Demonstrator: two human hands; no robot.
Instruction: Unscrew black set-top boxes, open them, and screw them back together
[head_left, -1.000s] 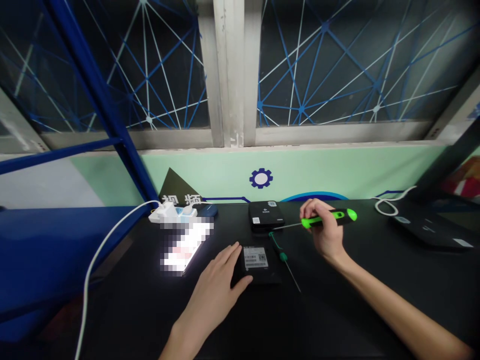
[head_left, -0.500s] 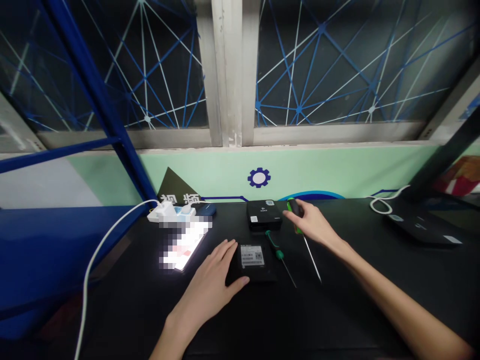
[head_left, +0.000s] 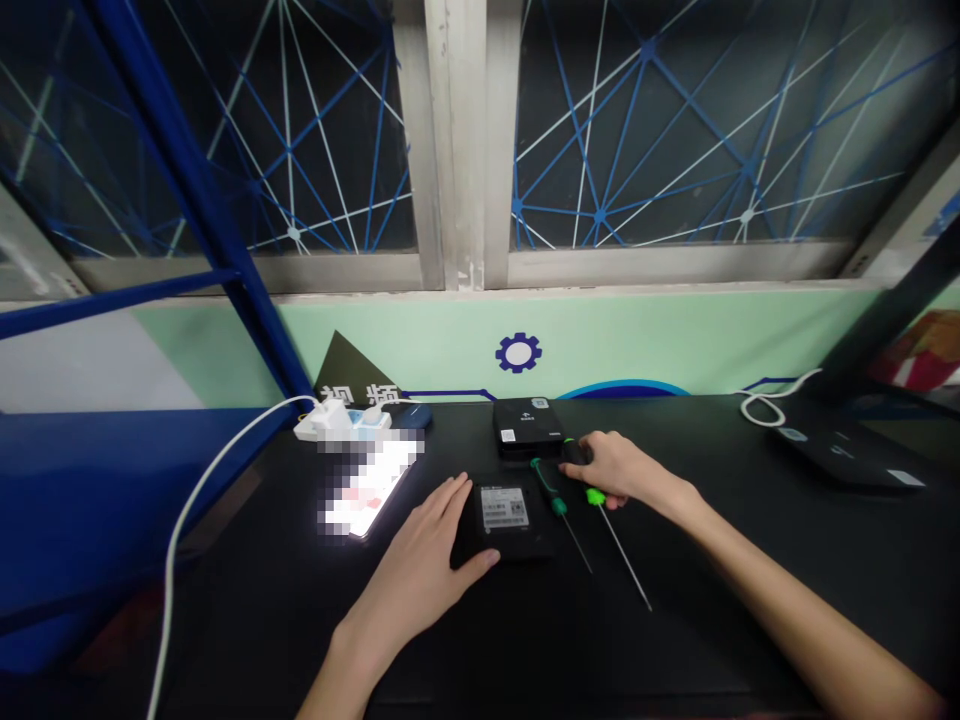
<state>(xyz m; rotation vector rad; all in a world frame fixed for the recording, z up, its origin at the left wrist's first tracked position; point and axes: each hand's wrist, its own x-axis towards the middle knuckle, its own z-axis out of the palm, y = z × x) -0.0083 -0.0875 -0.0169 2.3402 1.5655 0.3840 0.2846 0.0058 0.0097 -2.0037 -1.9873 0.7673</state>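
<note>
My left hand lies with its fingers stretched out along the left side of a flat black device that bears a white label. Its thumb reaches to the device's near left part. On the right, my right hand is closed round the black and green handle of a long screwdriver, whose shaft slants toward the table's near side. A smaller green-handled screwdriver lies between the device and my right hand. Behind these stands a black box with small stickers.
A lit phone lies left of my left hand. Behind it is a white power strip with plugs and a white cable. Another flat black device and a coiled white cable are at the far right, near the wall.
My right hand has come nearer and lower with the long screwdriver, whose tip has shifted toward the table's front. My left hand has hardly moved.
</note>
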